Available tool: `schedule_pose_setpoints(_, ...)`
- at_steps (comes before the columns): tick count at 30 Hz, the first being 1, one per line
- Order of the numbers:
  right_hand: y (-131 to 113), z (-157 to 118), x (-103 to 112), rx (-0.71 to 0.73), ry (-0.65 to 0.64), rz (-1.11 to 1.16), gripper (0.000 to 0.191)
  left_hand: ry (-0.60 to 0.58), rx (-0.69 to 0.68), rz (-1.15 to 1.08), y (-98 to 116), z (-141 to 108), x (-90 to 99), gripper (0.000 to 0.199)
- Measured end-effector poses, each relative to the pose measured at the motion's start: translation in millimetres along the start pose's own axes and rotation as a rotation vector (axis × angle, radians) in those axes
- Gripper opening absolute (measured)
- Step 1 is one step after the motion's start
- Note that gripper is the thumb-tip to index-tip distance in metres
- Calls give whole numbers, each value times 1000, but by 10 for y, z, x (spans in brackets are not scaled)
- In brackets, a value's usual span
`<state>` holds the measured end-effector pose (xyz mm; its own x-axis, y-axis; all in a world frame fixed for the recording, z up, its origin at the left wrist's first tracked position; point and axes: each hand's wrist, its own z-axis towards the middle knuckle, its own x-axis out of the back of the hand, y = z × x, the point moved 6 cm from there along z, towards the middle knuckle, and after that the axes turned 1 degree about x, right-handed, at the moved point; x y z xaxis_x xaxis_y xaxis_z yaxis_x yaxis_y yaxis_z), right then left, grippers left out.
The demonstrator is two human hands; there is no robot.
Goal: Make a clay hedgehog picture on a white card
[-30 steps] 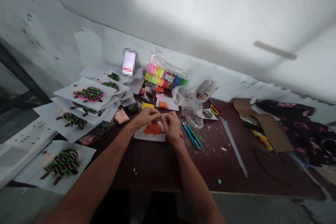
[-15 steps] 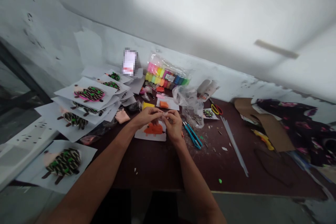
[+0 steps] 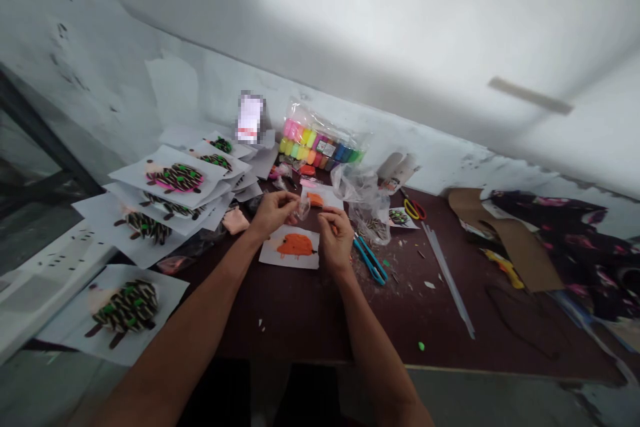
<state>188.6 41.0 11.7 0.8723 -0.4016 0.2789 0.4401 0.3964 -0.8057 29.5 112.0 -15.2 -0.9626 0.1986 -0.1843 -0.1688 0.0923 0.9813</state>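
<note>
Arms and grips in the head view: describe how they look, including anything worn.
The left arm and right arm are bare as far as they show, tapering toward the wrists, with no sleeves. No watch, bracelet or cable shows. The left grip and right grip are ungloved human hands; any rings or small markings are too small to tell.

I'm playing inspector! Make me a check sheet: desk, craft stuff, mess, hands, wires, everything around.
Surface: dark table, with small scraps scattered on it.
Job's things: orange animal picture, lying between the arms.
Clutter: stacked animal pictures at left; blue-handled tool and scissors at right.
Hands: left hand pinches clear plastic; right hand has bent fingers, hold unclear.
Cables: dark cord at right, ends unclear.
Surroundings: scuffed pale wall behind.
</note>
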Motion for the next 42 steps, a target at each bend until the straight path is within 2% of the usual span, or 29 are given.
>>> schedule_pose_setpoints(2,68,25,23,-60,10,35,22,55,32,-82,11,22,87,25)
schedule_pose_setpoints(4,139,40,10,-110,-26,60,28,54,70,-146,10,37,121,20)
schedule_pose_setpoints(5,170,42,-5,-127,-49,73,28,34,84,-160,10,40,118,18)
schedule_pose_setpoints(9,248,21,-69,-163,-107,141,20,-78,85,-55,32,9,37,34)
schedule_pose_setpoints(12,241,5,-82,-164,-95,117,16,-165,85,59,39,-50,-57,25)
schedule_pose_setpoints(16,157,-10,-97,-105,-101,72,14,-294,97,127,22,-117,-186,22)
schedule_pose_setpoints(22,45,-50,-112,63,-155,-145,13,-301,-42,266,16,-93,-210,22)
schedule_pose_setpoints(27,-1,-52,-102,141,-204,-265,14,-318,-21,304,-33,-75,-195,21)
schedule_pose_setpoints(30,-1,-34,-100,112,-219,-218,9,-276,-23,274,13,-68,-148,20)
schedule_pose_setpoints(33,3,-21,-97,70,-192,-127,9,-261,35,209,32,-72,-110,25)
schedule_pose_setpoints(37,109,-25,-102,-103,-132,41,20,-295,119,171,0,-97,-115,31)
schedule_pose_setpoints(42,258,-47,-169,-286,-171,243,35,-383,128,210,-13,-141,-170,35)
